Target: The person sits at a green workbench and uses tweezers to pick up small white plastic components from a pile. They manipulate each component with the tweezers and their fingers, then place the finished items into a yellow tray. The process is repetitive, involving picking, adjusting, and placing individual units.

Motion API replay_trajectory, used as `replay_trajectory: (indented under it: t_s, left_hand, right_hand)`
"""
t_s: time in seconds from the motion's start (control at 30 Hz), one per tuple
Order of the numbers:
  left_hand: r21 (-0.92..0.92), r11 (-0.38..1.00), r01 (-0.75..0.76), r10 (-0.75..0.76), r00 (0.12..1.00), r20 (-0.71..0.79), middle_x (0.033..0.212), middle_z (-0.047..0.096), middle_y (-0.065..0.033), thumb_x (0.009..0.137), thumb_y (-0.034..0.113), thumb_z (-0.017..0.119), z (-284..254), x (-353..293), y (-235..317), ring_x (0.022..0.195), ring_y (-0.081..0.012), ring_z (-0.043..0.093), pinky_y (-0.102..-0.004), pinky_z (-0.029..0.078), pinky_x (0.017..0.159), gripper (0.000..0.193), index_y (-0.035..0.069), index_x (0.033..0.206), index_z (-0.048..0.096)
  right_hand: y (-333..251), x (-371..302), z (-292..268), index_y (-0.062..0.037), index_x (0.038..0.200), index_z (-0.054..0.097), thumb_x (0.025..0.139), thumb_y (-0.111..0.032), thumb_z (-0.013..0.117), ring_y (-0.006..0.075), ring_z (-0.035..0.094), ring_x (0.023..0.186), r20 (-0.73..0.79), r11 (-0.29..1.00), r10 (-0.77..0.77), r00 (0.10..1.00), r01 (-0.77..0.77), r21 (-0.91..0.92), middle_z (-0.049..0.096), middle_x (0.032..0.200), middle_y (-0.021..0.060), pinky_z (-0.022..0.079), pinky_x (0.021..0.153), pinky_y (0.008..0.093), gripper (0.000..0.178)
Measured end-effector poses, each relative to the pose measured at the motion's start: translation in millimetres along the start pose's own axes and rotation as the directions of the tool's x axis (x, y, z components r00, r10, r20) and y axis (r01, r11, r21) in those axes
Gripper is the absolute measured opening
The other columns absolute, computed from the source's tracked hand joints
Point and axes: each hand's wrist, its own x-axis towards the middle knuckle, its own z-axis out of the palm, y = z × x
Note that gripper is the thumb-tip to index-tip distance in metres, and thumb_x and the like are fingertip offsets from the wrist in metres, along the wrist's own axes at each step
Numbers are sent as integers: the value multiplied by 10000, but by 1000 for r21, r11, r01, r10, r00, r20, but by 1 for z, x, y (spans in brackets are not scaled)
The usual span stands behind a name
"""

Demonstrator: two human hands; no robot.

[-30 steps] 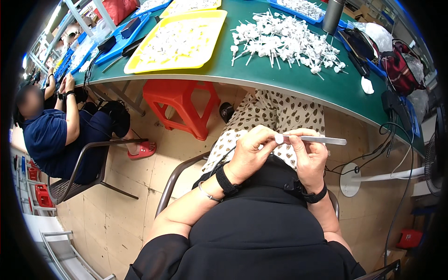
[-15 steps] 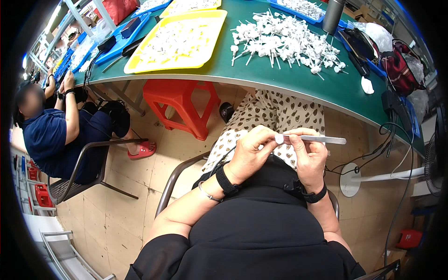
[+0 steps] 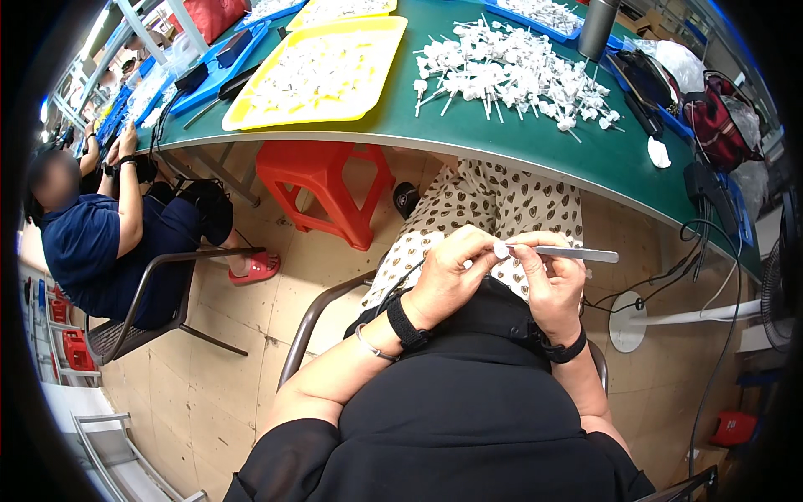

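Observation:
Above my lap, my left hand (image 3: 452, 272) pinches a small white piece (image 3: 501, 249) between thumb and fingertips. My right hand (image 3: 552, 284) is closed on slim metal tweezers (image 3: 590, 254), whose blunt end sticks out to the right. The tips of the tweezers are hidden by my fingers, close to the white piece. Both hands meet at the fingertips. Beyond them on the green table (image 3: 468, 142) lies a heap of white pieces with thin stems (image 3: 519, 71). A yellow tray (image 3: 381, 92) holding many small white parts stands to its left.
A red stool (image 3: 318, 180) stands under the table edge. At the left sits a co-worker (image 3: 92, 243) in a dark blue top. A dark bottle (image 3: 597, 29), a maroon bag (image 3: 721, 121) and cables are at the right, with a fan (image 3: 778, 284) beyond.
My right hand has shifted slightly, and the outer end of the tweezers is a little lower. More of the white piece shows at the left fingertips. The co-worker's forearm has moved slightly.

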Motion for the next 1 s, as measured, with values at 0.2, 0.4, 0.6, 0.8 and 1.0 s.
replay_trajectory:
  t_s: [0.2,0.4,0.6,0.8,1.0]
  left_hand:
    - [-1,1000,5,-5,1000,4,935,714,-77,902,-18,759,0,0,0,816,-175,691,-290,557,697,138,16,1033,731]
    - [28,999,-21,21,1000,3,928,713,-83,904,-14,754,0,-1,-1,803,-182,686,-289,549,685,128,11,1027,728]
    - [17,1000,-13,13,1000,17,922,705,-79,919,2,748,0,-1,-4,800,-174,684,-286,544,681,120,8,1037,723]
    - [-94,995,23,-25,999,-22,930,697,-67,926,-1,749,2,-1,-6,808,-150,693,-272,558,695,112,13,1034,724]
    - [-19,1000,10,-10,1000,-12,931,704,-72,912,-9,760,0,-1,-5,807,-159,702,-271,566,693,121,16,1025,726]
  right_hand:
    - [-3,2,-1,-9,974,744,946,1,715,150,645,718,33,989,-95,995,98,-115,719,868,66,502,645,282,41]
    - [-7,6,0,-20,976,719,916,14,716,234,660,746,100,934,-246,964,264,-243,713,877,94,522,679,329,69]
    - [-8,9,-3,-3,988,729,910,33,722,216,674,754,131,929,-276,952,299,-219,719,904,102,539,685,328,86]
    - [1,-2,3,24,1039,744,955,7,725,94,644,754,-41,981,78,996,-69,184,721,955,65,533,674,240,87]
    - [5,-3,4,14,1039,746,959,3,722,99,647,730,-23,999,-17,1000,18,49,721,917,59,528,647,242,84]
